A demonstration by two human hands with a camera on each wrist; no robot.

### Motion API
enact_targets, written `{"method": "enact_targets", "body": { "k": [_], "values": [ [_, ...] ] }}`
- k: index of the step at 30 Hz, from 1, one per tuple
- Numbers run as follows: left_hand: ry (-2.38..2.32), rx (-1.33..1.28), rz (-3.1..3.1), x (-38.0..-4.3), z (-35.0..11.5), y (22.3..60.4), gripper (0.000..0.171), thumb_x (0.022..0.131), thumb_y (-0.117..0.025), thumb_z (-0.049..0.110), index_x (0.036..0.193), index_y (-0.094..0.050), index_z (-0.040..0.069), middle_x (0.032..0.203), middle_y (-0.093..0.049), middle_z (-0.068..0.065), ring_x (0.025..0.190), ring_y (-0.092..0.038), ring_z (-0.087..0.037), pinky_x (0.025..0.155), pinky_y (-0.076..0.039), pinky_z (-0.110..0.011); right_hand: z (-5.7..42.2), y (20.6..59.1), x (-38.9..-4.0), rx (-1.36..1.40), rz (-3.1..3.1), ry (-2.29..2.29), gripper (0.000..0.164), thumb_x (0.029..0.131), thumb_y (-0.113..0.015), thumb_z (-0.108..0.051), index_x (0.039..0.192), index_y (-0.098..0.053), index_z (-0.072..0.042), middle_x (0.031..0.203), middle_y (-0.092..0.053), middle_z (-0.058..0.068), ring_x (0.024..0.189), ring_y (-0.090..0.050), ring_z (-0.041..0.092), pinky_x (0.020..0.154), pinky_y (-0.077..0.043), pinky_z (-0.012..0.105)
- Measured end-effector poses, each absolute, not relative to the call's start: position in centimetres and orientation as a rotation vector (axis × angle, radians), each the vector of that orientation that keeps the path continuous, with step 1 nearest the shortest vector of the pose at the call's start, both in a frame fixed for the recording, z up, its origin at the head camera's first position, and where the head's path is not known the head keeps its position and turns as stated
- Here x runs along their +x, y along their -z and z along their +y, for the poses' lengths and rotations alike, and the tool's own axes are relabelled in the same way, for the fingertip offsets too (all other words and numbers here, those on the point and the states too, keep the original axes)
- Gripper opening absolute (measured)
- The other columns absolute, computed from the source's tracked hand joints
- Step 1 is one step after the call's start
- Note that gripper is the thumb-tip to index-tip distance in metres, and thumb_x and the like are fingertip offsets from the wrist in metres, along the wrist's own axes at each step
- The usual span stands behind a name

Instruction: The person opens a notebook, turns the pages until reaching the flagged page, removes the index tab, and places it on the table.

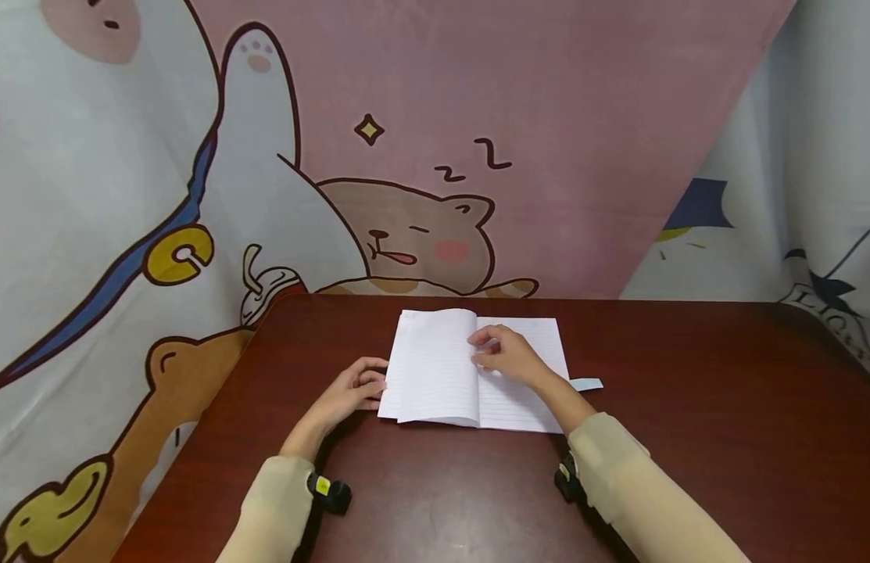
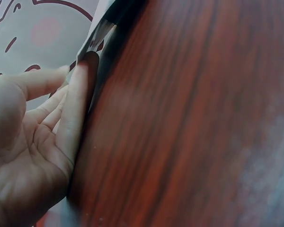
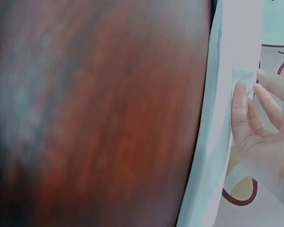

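Observation:
An open notebook (image 1: 438,367) with white lined pages lies on the table. My left hand (image 1: 352,389) is at its left edge, thumb and fingers pinching that edge. In the left wrist view the left fingers (image 2: 78,90) meet the notebook's edge, one low by the tabletop. My right hand (image 1: 508,356) is over the notebook's middle, fingertips at the fold, loosely bent with a gap between thumb and forefinger. The right wrist view shows the right hand (image 3: 267,113) beside the page (image 3: 246,33), thumb tip overlapping it.
A pale blue strip (image 1: 586,384) sticks out past the notebook's right side on the dark red-brown table (image 1: 435,493). A cloth with cartoon animals (image 1: 420,234) hangs behind the table and along its left. Black wrist cameras (image 1: 329,494) sit on both wrists.

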State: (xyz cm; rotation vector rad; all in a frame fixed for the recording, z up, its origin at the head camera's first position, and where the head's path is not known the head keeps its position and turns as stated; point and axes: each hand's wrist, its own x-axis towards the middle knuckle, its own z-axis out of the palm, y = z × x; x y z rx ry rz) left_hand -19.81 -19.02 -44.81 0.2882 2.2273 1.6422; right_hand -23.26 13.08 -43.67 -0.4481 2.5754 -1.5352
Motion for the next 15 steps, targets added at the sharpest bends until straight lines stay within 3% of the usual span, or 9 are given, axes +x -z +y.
{"method": "enact_targets", "body": {
  "k": [5, 9, 15],
  "values": [
    [-1.645, 0.269, 2.225, -19.83, -18.89, 44.99, 0.038, 0.107, -0.044, 0.016, 0.141, -0.044, 0.001, 0.119, -0.063, -0.019, 0.092, -0.067, -0.014, 0.079, -0.057, -0.03, 12.63, 43.62, -22.83, -0.521, 2.544, 1.513, 0.023, 0.091, -0.068, -0.003, 0.112, -0.068, 0.004, 0.11, -0.068, 0.022, 0.091, -0.065, 0.021, 0.071, -0.058, 0.027],
    [-1.621, 0.27, 2.23, -19.71, -18.97, 44.96, 0.039, 0.106, -0.048, 0.017, 0.141, -0.044, 0.001, 0.118, -0.063, -0.021, 0.092, -0.067, -0.015, 0.08, -0.058, -0.032, 12.29, 43.42, -22.54, -0.542, 2.542, 1.47, 0.021, 0.092, -0.066, -0.003, 0.111, -0.07, 0.004, 0.108, -0.07, 0.02, 0.089, -0.065, 0.018, 0.07, -0.057, 0.025],
    [-1.605, 0.247, 2.25, -19.77, -18.88, 44.72, 0.039, 0.103, -0.052, 0.013, 0.14, -0.046, 0.001, 0.114, -0.065, -0.018, 0.089, -0.066, -0.014, 0.079, -0.057, -0.03, 12.7, 42.68, -22.53, -0.527, 2.533, 1.459, 0.023, 0.094, -0.064, -0.004, 0.115, -0.069, 0.001, 0.113, -0.069, 0.019, 0.096, -0.066, 0.023, 0.072, -0.059, 0.029]
  ]
}}
